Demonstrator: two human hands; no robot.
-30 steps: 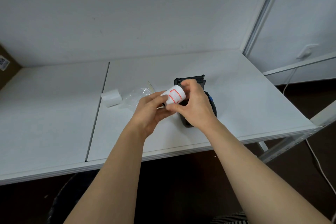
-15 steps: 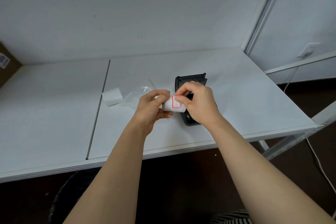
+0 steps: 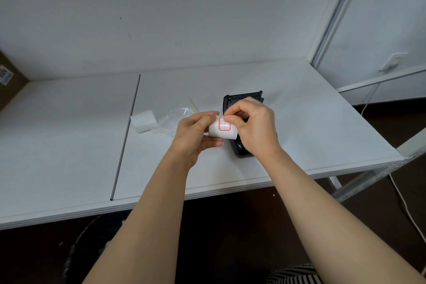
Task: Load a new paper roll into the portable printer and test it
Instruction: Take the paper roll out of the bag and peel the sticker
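Observation:
A small white paper roll [image 3: 222, 130] with a red-edged sticker on it is held above the table. My left hand [image 3: 196, 132] grips the roll's left end. The thumb and forefinger of my right hand [image 3: 252, 125] pinch the sticker's top edge. Behind and under my right hand lies the black portable printer [image 3: 242, 99] with its lid standing open; most of its body is hidden by my hand.
A crumpled clear plastic wrapper [image 3: 176, 117] and a white paper block [image 3: 143, 120] lie left of the printer on the white table [image 3: 311, 127]. A seam [image 3: 125, 136] splits the tabletop. A white cable [image 3: 401, 200] hangs at the right, past the table's edge.
The roll has turned so the sticker faces up and has sunk slightly. My right fingers have moved from the roll's side onto the sticker's top edge.

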